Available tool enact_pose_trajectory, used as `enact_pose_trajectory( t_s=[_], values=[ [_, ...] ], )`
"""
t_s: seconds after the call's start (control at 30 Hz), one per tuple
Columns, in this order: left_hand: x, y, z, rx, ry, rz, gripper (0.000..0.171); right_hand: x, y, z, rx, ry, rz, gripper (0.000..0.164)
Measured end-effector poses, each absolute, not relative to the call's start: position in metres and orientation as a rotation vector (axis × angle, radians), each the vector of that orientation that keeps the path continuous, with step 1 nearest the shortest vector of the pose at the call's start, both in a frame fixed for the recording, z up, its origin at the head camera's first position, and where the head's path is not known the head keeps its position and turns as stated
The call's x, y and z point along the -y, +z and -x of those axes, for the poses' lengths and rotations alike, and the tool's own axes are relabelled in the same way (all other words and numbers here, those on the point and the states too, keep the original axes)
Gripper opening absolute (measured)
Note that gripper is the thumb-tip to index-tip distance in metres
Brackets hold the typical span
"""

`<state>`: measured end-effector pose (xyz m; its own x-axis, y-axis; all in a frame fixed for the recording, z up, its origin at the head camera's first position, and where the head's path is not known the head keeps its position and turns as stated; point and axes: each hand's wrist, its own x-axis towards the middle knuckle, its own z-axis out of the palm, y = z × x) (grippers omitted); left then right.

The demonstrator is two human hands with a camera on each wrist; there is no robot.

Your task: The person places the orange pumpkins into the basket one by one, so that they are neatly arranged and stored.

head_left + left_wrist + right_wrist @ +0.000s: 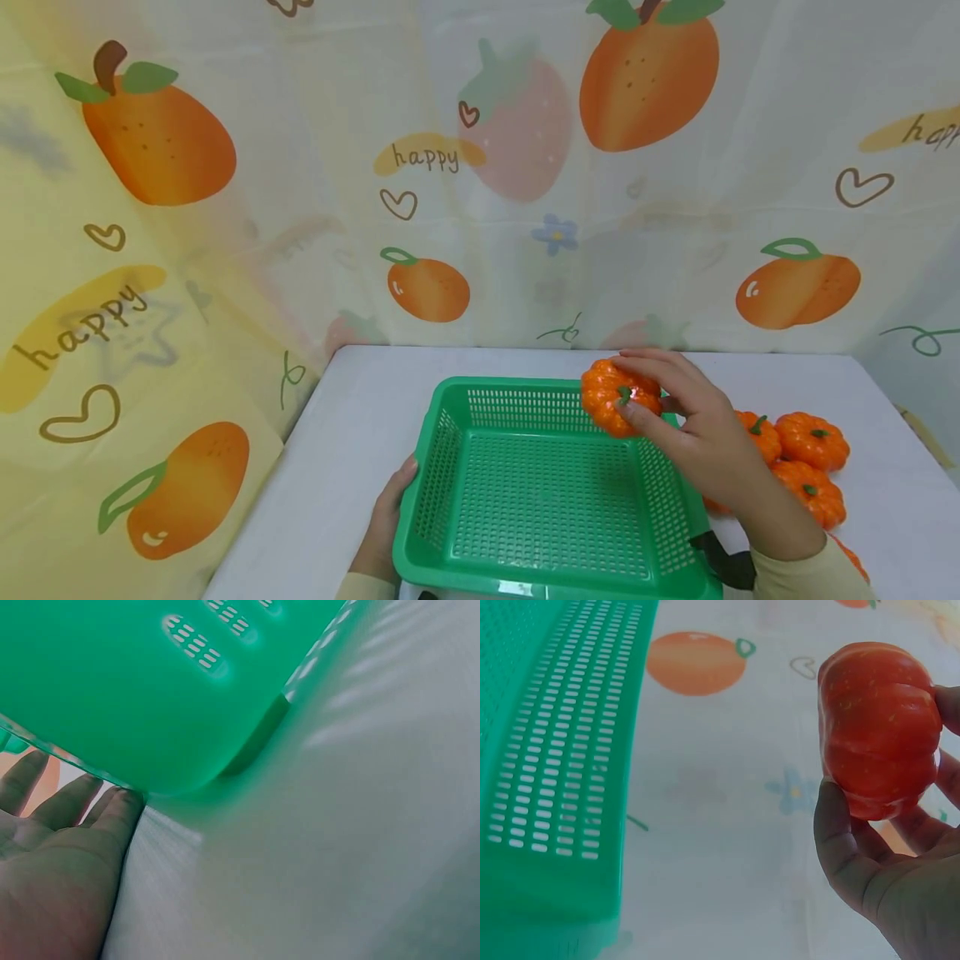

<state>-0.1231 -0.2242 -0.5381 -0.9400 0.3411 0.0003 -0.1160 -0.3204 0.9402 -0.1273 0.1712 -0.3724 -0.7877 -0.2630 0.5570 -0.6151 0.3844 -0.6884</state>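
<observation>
White table [300,467], fruit-print cloth [322,167] behind | my right hand [701,421] pinches a pumpkin [607,400] near the green basket's [555,500] far right corner | my left hand [390,506], fingers straight, touches its left side | likely step: loading; next calls for lowering, releasing

- Plain cream cloth is worn as left sleeve [367,587] and right sleeve [806,577].
- A black, angular piece [729,567] is seen beside the right sleeve.
- Left hand [388,512] and right hand [701,429] are left bare.
</observation>
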Motion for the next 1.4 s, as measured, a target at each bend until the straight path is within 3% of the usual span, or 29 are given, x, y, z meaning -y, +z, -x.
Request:
enact_pose_trajectory(
  t_s=[0.27, 0.7, 1.0, 1.4],
  values=[
    [0.223, -0.536, 0.121, -1.693, 2.324, -0.120, 0.072, -0.158, -0.373, 0.136, 2.339, 1.363, -0.767, 0.051],
    [0.223, -0.538, 0.122, -1.666, 2.325, -0.234, 0.072, -0.133, -0.380, 0.150, 2.316, 1.454, -0.848, 0.047],
    [0.221, -0.539, 0.119, -1.764, 2.318, -0.067, 0.074, -0.115, -0.386, 0.154, 2.362, 1.484, -0.859, 0.041],
    [0.221, -0.537, 0.121, -1.744, 2.309, -0.083, 0.074, -0.093, -0.390, 0.161, 2.415, 1.584, -0.882, 0.041]
  ],
)
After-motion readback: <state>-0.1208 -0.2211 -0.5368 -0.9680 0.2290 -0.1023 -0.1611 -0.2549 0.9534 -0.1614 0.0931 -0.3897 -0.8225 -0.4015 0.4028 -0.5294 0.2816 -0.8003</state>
